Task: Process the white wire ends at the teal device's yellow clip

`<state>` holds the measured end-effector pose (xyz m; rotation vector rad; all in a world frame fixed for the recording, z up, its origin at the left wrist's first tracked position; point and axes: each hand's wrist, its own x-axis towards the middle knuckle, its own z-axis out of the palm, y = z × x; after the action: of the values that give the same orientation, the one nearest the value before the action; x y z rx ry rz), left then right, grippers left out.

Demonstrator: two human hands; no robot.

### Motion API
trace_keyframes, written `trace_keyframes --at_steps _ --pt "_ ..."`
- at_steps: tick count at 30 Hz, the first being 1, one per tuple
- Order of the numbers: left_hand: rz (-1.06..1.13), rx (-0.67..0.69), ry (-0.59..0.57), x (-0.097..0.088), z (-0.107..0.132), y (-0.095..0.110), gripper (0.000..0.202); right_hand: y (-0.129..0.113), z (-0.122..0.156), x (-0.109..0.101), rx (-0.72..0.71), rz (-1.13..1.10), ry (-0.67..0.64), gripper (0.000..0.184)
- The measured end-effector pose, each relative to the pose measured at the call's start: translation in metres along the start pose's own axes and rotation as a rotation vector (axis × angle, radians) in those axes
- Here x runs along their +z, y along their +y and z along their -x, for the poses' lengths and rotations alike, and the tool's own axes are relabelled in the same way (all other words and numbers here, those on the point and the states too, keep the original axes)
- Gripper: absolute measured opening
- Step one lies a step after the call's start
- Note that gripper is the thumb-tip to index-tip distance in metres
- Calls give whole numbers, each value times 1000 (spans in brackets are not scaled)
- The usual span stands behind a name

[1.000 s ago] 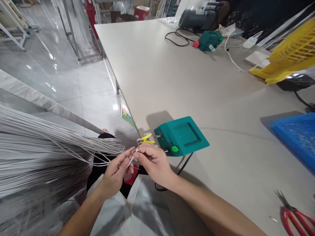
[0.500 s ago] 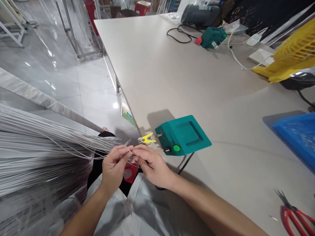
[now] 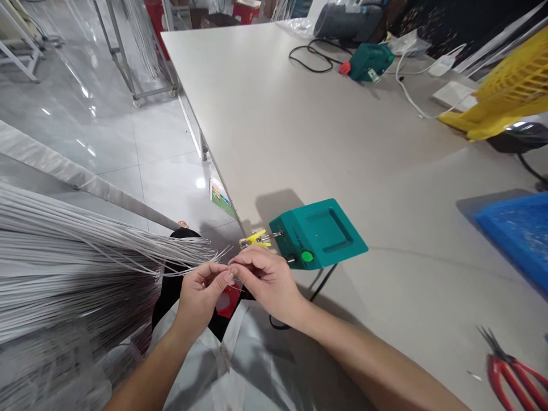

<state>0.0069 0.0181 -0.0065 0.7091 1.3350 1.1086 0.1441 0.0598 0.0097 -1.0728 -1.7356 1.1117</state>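
One strand [image 3: 234,287], mostly hidden just left of the box [image 3: 317,231], appears pinched where the left hand [image 3: 199,295] and right hand [image 3: 269,279] meet fingertip to fingertip, and probably handles light and springy, best held near its end.

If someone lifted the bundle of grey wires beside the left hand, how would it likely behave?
The bundle of grey wires would probably flex, since it curves near the left hand. It may feel heavy overall, given how many wires lie together. Its ends could splay, as several stick out separately.
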Motion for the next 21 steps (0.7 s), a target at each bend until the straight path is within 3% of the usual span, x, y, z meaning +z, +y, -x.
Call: trace_keyframes --at_steps 6,13,17,21 --pt "-4 1 16 -2 2 -2 10 1 -1 -1 -21 -74 -37 12" --pt "116 -82 -105 -6 5 -3 17 3 -1 -3 -93 -19 -81 13" --pt "40 -51 -59 -8 5 0 18 2 -2 -8 -128 92 -68 13" --pt "-38 -5 -35 -11 5 3 17 1 -4 -13 -98 64 -24 13"
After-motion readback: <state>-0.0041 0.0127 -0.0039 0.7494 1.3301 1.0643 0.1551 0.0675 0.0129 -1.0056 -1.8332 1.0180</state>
